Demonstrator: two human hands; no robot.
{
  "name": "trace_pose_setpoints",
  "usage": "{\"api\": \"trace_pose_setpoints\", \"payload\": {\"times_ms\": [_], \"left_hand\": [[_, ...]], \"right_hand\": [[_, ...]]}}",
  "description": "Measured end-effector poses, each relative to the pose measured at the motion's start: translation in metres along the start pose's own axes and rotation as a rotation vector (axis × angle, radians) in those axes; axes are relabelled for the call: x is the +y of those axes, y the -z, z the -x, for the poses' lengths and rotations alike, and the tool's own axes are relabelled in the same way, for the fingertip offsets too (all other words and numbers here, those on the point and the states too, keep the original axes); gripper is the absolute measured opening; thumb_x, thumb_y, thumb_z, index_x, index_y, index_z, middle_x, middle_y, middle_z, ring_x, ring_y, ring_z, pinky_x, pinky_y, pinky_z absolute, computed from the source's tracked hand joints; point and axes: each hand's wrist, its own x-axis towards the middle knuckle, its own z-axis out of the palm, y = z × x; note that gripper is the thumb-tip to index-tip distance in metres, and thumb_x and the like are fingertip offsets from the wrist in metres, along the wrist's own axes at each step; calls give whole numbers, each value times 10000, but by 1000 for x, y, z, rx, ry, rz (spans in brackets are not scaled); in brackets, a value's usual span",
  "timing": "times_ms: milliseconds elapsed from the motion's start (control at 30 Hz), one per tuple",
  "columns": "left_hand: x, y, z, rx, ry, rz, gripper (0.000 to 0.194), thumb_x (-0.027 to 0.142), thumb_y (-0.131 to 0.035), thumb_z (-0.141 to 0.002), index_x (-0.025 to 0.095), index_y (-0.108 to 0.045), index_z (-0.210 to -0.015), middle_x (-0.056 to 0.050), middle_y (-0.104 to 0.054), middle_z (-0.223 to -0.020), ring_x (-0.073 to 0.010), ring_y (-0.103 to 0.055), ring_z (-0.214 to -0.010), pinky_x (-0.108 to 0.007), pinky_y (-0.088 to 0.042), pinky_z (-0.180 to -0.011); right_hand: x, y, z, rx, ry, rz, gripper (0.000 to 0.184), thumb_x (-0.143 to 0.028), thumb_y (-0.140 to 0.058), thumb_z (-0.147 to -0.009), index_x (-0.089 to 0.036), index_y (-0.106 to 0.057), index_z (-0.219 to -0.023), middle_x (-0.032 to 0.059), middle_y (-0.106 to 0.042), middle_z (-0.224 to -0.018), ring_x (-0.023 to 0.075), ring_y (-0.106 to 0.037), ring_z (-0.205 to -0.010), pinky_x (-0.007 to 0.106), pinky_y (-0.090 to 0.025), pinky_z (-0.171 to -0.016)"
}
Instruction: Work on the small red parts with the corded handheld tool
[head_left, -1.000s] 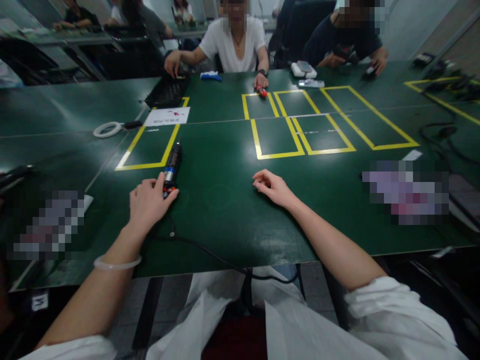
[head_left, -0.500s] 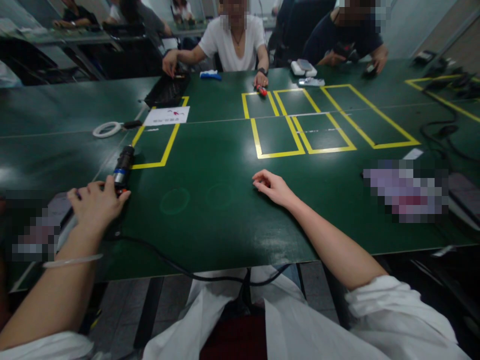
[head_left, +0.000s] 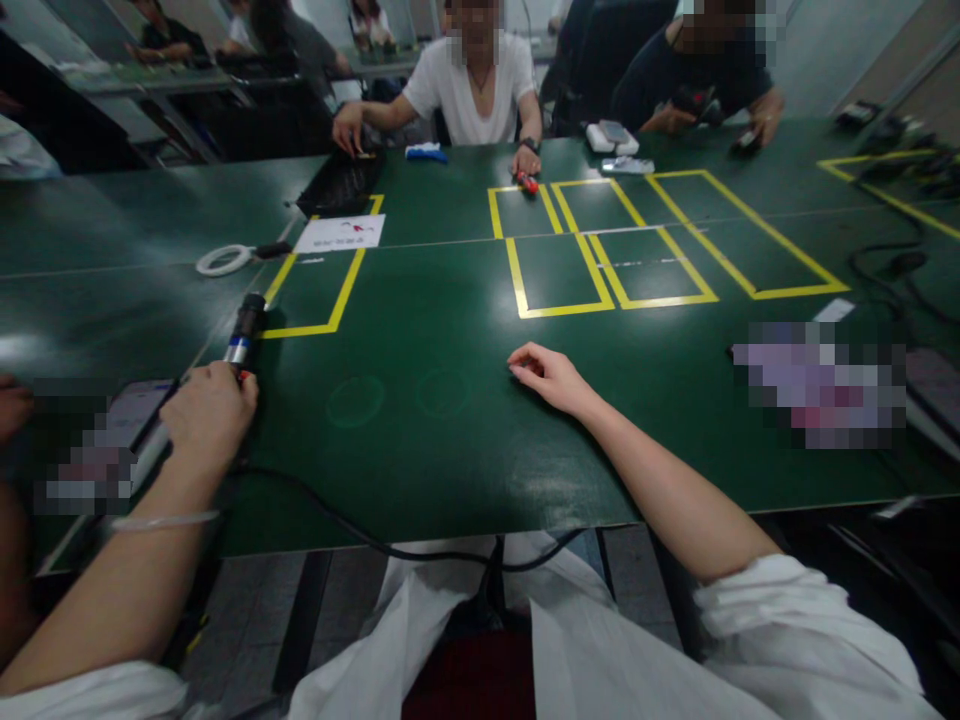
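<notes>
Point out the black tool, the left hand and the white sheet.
Black tool (head_left: 245, 322): head view, on its barrel.
Left hand (head_left: 210, 412): head view, on its back.
White sheet (head_left: 340, 233): head view, mid-face.

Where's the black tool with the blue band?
Head view, left side: the tool is in the grip of the left hand, by the leftmost yellow outline.

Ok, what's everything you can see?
table: 1, green, centre
tape: several, yellow, on table
tool: 1, black, silver and blue, left
cord: 1, black, over near edge
card: 1, white, left half
tray: 1, black, beyond card
cable: 1, white, left of card
red thing: 1, red, far side
blue thing: 1, blue-white, far side
white thing: 1, white, far side
blurred things: 2, purplish grey, both sides
people: at least five, mixed clothes, mostly beyond
wristband: 1, whitish, left wrist
left grip: 1, bare, around tool
right grip: 1, bare, at table
</notes>
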Motion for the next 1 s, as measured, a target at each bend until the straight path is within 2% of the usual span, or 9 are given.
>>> {"api": "trace_pose_setpoints", "payload": {"times_ms": [267,367,467,567,600,667,767,900,1000], "left_hand": [[1,-5,-5,11,44,-67,555,479,-144,-1014,103,-516,-1181,-132,-662,-1088,-235,-587,-841,-257,-228,-611],[1,4,-12,-73,121,-9,507,485,-227,-1001,120,-530,-1179,-137,-681,-1072,-248,-596,-855,-258,-246,-616],[14,24,-13,15,146,104,434,464,-334,-981,143,-555,-1173,-138,-685,-1100,-252,-607,-871,-262,-312,-643],[48,51,-4,91,11,431,374,430,-434,-962,164,-569,-1188,-93,-709,-1015,-221,-627,-838,-278,-406,-733],[65,60,0,56,-115,619,340,399,-446,-965,158,-576,-1166,-75,-713,-980,-196,-638,-831,-278,-430,-775],[101,76,10,-95,-353,1013,335,397,-447,-970,137,-593,-1121,-71,-713,-953,-167,-666,-845,-284,-466,-841],[159,92,22,-309,-561,1323,356,414,-506,-926,118,-629,-1081,-71,-684,-880,-169,-654,-786,-302,-500,-785],[215,99,36,-541,-689,1542,377,371,-558,-900,99,-613,-1156,-54,-652,-824,-143,-615,-728,-284,-501,-725],[235,95,45,-656,-736,1620,465,350,-598,-896,98,-531,-1280,-23,-636,-775,-126,-596,-695,-261,-488,-696]], "right_hand": [[-1,1,0,-7,17,27,157,-271,-579,-882,-163,-655,-968,20,-641,-829,123,-517,-663,266,-414,-659],[-2,1,0,-7,17,32,153,-270,-577,-881,-166,-655,-964,18,-641,-823,125,-519,-665,266,-414,-660],[-2,0,-1,-7,20,28,147,-274,-577,-880,-171,-654,-950,18,-641,-818,129,-524,-670,269,-418,-666],[-3,-1,-2,-9,18,20,151,-284,-580,-878,-171,-655,-945,17,-640,-812,131,-528,-674,271,-420,-670],[-3,-1,-2,-9,15,16,155,-288,-581,-879,-171,-656,-947,16,-639,-808,131,-529,-672,271,-420,-668],[-3,-1,-1,-13,9,8,160,-296,-583,-882,-173,-656,-954,14,-640,-802,130,-530,-667,270,-421,-662],[-3,1,0,-23,4,-7,162,-310,-591,-884,-177,-653,-953,11,-644,-792,127,-531,-657,268,-427,-653],[-3,0,0,-35,-21,-109,208,-344,-630,-864,-185,-631,-998,9,-661,-820,120,-550,-659,264,-451,-651],[-3,-2,0,-75,-32,-271,319,-382,-687,-829,-191,-596,-1068,12,-669,-862,116,-574,-675,258,-466,-648]]}}
